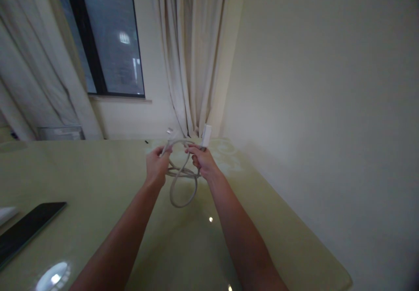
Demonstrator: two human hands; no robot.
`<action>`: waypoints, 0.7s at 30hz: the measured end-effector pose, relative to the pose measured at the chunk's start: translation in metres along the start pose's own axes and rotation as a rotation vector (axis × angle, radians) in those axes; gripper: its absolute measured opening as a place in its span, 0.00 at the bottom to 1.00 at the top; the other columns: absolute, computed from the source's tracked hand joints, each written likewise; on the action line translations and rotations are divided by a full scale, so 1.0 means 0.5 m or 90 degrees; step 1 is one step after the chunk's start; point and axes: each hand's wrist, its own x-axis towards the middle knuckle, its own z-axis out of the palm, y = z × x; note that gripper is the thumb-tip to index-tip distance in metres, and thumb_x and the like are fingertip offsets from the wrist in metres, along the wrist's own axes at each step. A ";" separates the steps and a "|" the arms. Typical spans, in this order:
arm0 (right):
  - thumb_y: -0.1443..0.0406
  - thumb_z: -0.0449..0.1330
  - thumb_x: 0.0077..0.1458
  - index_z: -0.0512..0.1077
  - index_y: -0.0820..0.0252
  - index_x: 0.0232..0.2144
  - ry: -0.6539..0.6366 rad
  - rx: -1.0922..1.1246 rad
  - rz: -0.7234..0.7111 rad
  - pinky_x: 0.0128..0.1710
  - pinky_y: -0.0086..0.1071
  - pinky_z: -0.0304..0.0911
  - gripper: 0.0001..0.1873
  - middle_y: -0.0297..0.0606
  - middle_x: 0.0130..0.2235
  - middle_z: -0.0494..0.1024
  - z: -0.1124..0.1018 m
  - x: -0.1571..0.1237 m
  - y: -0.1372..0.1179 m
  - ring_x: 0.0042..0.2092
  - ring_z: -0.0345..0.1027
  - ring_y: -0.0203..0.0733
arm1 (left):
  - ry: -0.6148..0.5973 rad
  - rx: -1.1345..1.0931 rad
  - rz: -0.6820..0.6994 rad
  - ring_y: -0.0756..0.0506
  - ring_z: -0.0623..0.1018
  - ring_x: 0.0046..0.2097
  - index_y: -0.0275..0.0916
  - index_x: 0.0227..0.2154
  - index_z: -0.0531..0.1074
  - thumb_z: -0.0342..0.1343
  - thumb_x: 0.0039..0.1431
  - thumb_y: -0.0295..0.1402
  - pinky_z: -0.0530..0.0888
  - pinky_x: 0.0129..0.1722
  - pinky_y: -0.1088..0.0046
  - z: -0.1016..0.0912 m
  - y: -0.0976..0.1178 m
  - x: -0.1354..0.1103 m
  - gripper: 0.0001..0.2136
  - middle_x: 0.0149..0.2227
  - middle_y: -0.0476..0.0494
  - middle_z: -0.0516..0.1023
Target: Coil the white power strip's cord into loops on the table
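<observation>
Both hands grip a looped light-grey cable (183, 203) held above the tabletop. My left hand (157, 163) pinches it on the left, where a pale connector end (170, 131) sticks up past the fingers. My right hand (201, 161) is closed round the cable on the right, with a white rectangular plug or adapter block (206, 135) rising above the thumb and index finger. Between the hands the cable crosses itself, and one loop hangs down. Some fingers are hidden behind the cable and hands.
The pale green glossy table (108, 173) meets a bare wall (321, 107) on the right. A dark flat device (32, 225) and a white object (7, 213) lie at the left. A small black piece (146, 142) is near the far edge. Curtains (196, 55) hang behind.
</observation>
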 end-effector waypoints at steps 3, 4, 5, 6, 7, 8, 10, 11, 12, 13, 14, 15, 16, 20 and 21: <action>0.64 0.65 0.43 0.77 0.64 0.28 -0.003 0.035 0.005 0.16 0.26 0.34 0.08 0.24 0.20 0.70 0.001 0.000 -0.007 0.17 0.40 0.24 | 0.074 -0.049 -0.089 0.53 0.57 0.21 0.40 0.26 0.69 0.64 0.51 0.43 0.55 0.22 0.75 -0.031 -0.004 0.037 0.13 0.20 0.57 0.63; 0.62 0.65 0.44 0.76 0.63 0.27 0.005 0.052 0.001 0.16 0.26 0.35 0.08 0.23 0.19 0.68 0.002 0.003 -0.008 0.17 0.40 0.24 | 0.088 -0.062 -0.116 0.54 0.55 0.20 0.41 0.25 0.67 0.64 0.51 0.43 0.54 0.21 0.75 -0.041 -0.005 0.047 0.14 0.20 0.57 0.61; 0.62 0.64 0.44 0.76 0.63 0.26 0.017 0.071 -0.005 0.16 0.27 0.35 0.09 0.22 0.19 0.66 0.002 0.005 -0.008 0.18 0.40 0.25 | 0.098 -0.074 -0.140 0.54 0.54 0.19 0.41 0.25 0.65 0.65 0.50 0.42 0.54 0.20 0.76 -0.051 -0.005 0.056 0.14 0.20 0.57 0.62; 0.61 0.63 0.45 0.75 0.62 0.27 0.033 0.090 -0.013 0.17 0.27 0.36 0.09 0.22 0.19 0.64 0.002 0.009 -0.008 0.18 0.40 0.25 | 0.103 -0.084 -0.159 0.55 0.54 0.19 0.41 0.25 0.64 0.66 0.49 0.41 0.54 0.20 0.77 -0.059 -0.005 0.064 0.15 0.20 0.57 0.63; 0.61 0.62 0.46 0.75 0.61 0.28 0.053 0.108 -0.023 0.17 0.27 0.37 0.09 0.21 0.19 0.63 0.000 0.013 -0.007 0.18 0.39 0.26 | 0.103 -0.093 -0.176 0.56 0.53 0.19 0.41 0.24 0.63 0.66 0.49 0.39 0.54 0.19 0.77 -0.065 -0.004 0.068 0.15 0.21 0.57 0.63; 0.60 0.62 0.47 0.74 0.61 0.29 0.077 0.126 -0.034 0.17 0.27 0.38 0.09 0.20 0.19 0.61 -0.003 0.016 -0.006 0.18 0.39 0.26 | 0.101 -0.102 -0.188 0.56 0.53 0.18 0.41 0.24 0.63 0.67 0.49 0.38 0.53 0.19 0.77 -0.069 -0.003 0.071 0.15 0.21 0.56 0.64; 0.60 0.61 0.49 0.72 0.59 0.30 0.127 0.157 -0.059 0.17 0.27 0.39 0.08 0.19 0.18 0.59 -0.013 0.023 -0.007 0.17 0.38 0.27 | 0.086 -0.118 -0.197 0.57 0.51 0.18 0.40 0.25 0.64 0.66 0.50 0.36 0.52 0.18 0.78 -0.071 -0.002 0.070 0.14 0.21 0.57 0.64; 0.59 0.61 0.51 0.72 0.58 0.31 0.151 0.170 -0.074 0.17 0.26 0.40 0.08 0.18 0.18 0.58 -0.020 0.026 -0.009 0.17 0.38 0.27 | 0.074 -0.125 -0.195 0.57 0.51 0.18 0.40 0.26 0.65 0.65 0.50 0.36 0.51 0.18 0.79 -0.069 -0.002 0.066 0.13 0.21 0.57 0.63; 0.59 0.61 0.52 0.71 0.58 0.32 0.174 0.182 -0.087 0.18 0.26 0.41 0.08 0.18 0.19 0.58 -0.028 0.029 -0.012 0.17 0.38 0.27 | 0.058 -0.132 -0.188 0.57 0.51 0.18 0.40 0.27 0.66 0.65 0.50 0.35 0.51 0.18 0.79 -0.065 -0.002 0.062 0.12 0.21 0.58 0.63; 0.58 0.62 0.53 0.70 0.57 0.33 0.194 0.191 -0.101 0.18 0.26 0.41 0.09 0.18 0.19 0.59 -0.037 0.031 -0.017 0.17 0.38 0.27 | 0.037 -0.137 -0.179 0.57 0.51 0.18 0.39 0.28 0.67 0.66 0.50 0.35 0.51 0.18 0.80 -0.061 -0.002 0.056 0.11 0.21 0.58 0.63; 0.58 0.63 0.53 0.70 0.57 0.34 0.212 0.199 -0.112 0.18 0.26 0.41 0.10 0.18 0.20 0.61 -0.045 0.032 -0.023 0.17 0.38 0.27 | 0.010 -0.140 -0.168 0.58 0.51 0.18 0.39 0.29 0.69 0.67 0.50 0.36 0.51 0.18 0.80 -0.056 -0.002 0.049 0.11 0.22 0.57 0.64; 0.58 0.64 0.54 0.71 0.57 0.35 0.228 0.207 -0.122 0.17 0.26 0.41 0.11 0.18 0.21 0.63 -0.055 0.033 -0.031 0.17 0.39 0.26 | -0.023 -0.139 -0.159 0.58 0.52 0.19 0.38 0.30 0.70 0.68 0.48 0.36 0.51 0.18 0.80 -0.051 -0.002 0.041 0.12 0.24 0.57 0.66; 0.57 0.65 0.55 0.71 0.57 0.35 0.241 0.214 -0.132 0.17 0.26 0.41 0.11 0.19 0.22 0.66 -0.064 0.033 -0.040 0.17 0.39 0.26 | -0.061 -0.133 -0.151 0.59 0.52 0.19 0.37 0.30 0.72 0.70 0.47 0.37 0.51 0.18 0.79 -0.046 -0.001 0.034 0.14 0.25 0.55 0.69; 0.57 0.66 0.58 0.71 0.57 0.35 0.281 0.229 -0.162 0.17 0.26 0.43 0.12 0.23 0.26 0.75 -0.109 0.030 -0.077 0.17 0.39 0.26 | -0.232 -0.082 -0.145 0.57 0.58 0.20 0.33 0.32 0.79 0.76 0.38 0.39 0.53 0.19 0.78 -0.040 0.016 0.005 0.19 0.24 0.53 0.69; 0.56 0.67 0.59 0.70 0.57 0.34 0.295 0.228 -0.165 0.17 0.26 0.44 0.12 0.24 0.25 0.75 -0.121 0.030 -0.084 0.17 0.39 0.26 | -0.285 -0.060 -0.137 0.56 0.59 0.20 0.33 0.33 0.80 0.76 0.38 0.39 0.53 0.19 0.77 -0.043 0.024 0.000 0.20 0.24 0.52 0.69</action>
